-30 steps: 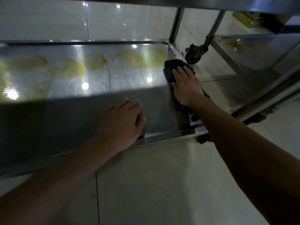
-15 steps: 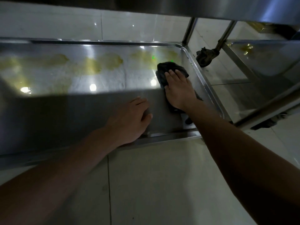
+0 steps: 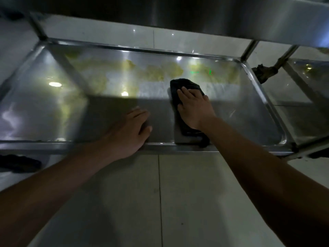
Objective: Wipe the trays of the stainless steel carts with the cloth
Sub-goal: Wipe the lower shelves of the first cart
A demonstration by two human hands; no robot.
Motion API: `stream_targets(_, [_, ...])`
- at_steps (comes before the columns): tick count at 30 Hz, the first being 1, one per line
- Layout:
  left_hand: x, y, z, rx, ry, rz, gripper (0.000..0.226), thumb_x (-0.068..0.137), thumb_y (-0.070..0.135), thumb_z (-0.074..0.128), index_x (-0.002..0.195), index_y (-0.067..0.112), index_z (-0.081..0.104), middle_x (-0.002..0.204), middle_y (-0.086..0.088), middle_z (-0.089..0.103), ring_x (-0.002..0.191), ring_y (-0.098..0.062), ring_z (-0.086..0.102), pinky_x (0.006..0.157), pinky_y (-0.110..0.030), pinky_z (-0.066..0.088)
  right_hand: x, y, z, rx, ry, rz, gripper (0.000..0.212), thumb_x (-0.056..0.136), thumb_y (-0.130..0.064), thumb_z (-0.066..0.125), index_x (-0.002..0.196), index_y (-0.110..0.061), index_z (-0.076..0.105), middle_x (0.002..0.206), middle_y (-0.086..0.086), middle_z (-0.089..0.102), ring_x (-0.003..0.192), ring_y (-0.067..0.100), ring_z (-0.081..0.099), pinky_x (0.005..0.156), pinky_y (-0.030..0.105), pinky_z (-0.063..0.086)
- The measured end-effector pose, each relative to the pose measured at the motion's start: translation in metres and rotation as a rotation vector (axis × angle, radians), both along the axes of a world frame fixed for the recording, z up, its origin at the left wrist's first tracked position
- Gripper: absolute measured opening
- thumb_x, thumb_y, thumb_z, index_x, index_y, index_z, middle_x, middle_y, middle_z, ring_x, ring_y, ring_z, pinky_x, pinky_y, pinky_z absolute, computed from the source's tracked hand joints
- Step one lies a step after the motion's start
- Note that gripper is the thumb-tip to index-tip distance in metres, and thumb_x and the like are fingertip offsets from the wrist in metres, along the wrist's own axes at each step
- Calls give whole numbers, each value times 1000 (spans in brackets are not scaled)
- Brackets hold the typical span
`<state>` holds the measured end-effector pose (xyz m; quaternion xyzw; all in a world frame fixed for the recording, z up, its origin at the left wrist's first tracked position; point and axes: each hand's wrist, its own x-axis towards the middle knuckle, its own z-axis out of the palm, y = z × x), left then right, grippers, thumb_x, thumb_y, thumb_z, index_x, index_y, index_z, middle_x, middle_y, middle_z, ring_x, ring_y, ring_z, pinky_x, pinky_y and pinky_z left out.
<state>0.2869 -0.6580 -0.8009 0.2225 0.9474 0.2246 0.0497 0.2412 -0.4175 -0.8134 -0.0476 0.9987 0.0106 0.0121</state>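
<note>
The lower tray (image 3: 53, 111) of a stainless steel cart lies low in front of me, its far half marked with yellowish smears (image 3: 160, 72). A dark cloth (image 3: 185, 84) lies on the tray right of centre. My right hand (image 3: 194, 107) presses flat on the cloth with straight fingers, and the cloth's tail runs back under my wrist to the near rim. My left hand (image 3: 131, 129) rests flat on the tray floor by the near rim, fingers relaxed and holding nothing.
The cart's upper shelf (image 3: 195, 13) overhangs the tray close above. A second steel cart (image 3: 306, 97) stands to the right, with a caster wheel (image 3: 263, 72) between the two. Another dark cloth or object (image 3: 19, 163) lies on the tiled floor at the left.
My right hand has slid the cloth leftward, away from the tray's right rim toward the middle. My left hand stays near the front rim. The view has shifted left, showing more of the tray.
</note>
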Motion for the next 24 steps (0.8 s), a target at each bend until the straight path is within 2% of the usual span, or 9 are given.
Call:
stream_targets(5, [13,-48,6,-33,28,31,52,100,35,47,148,15,39,156,3,35,148,-12,18,120,-31,20,11,-54,-3,7,12,61,70,92,-48,23,156,-21,33,162,4,30,141,33,30,109,45,28])
stream_targets(11, [28,-111,5,-46,36,102,52,101,39,45,147,17,40,155,5,37,147,-11,22,117,-26,18,3,-93,3,-92,-29,160,86,81,-60,12,154,-21,37,159,7,34,141,35,27,113,45,27])
stream_targets(14, [35,-141,3,-71,37,128,62,96,50,35,143,11,47,151,-3,44,144,-18,31,115,-25,20,7,-116,-3,-76,8,227,79,86,-55,21,151,-16,42,155,9,40,136,36,36,106,46,32])
stream_targets(16, [38,-156,1,-75,50,141,71,90,54,27,141,9,50,148,-5,47,143,-19,33,115,-28,22,12,-133,-7,-66,55,223,74,89,-51,24,149,-14,45,153,9,44,135,35,38,104,46,29])
stream_targets(18, [41,-169,0,-100,50,169,65,91,48,32,140,10,50,147,-4,47,143,-21,34,115,-33,27,13,-151,-8,-57,76,195,73,90,-49,22,150,-14,45,154,9,43,141,32,34,111,47,21])
stream_targets(21, [42,-186,-4,-119,73,149,56,93,43,36,133,8,55,139,-8,53,136,-27,42,113,-38,35,9,-176,-8,-39,62,199,79,89,-50,15,153,-11,39,159,11,35,151,34,17,123,50,4])
stream_targets(24, [45,-204,-5,-138,83,137,55,94,42,36,131,6,55,136,-8,55,135,-29,43,114,-40,33,4,-201,-11,-32,45,216,85,86,-52,7,156,-10,31,163,13,27,153,36,6,124,51,-1])
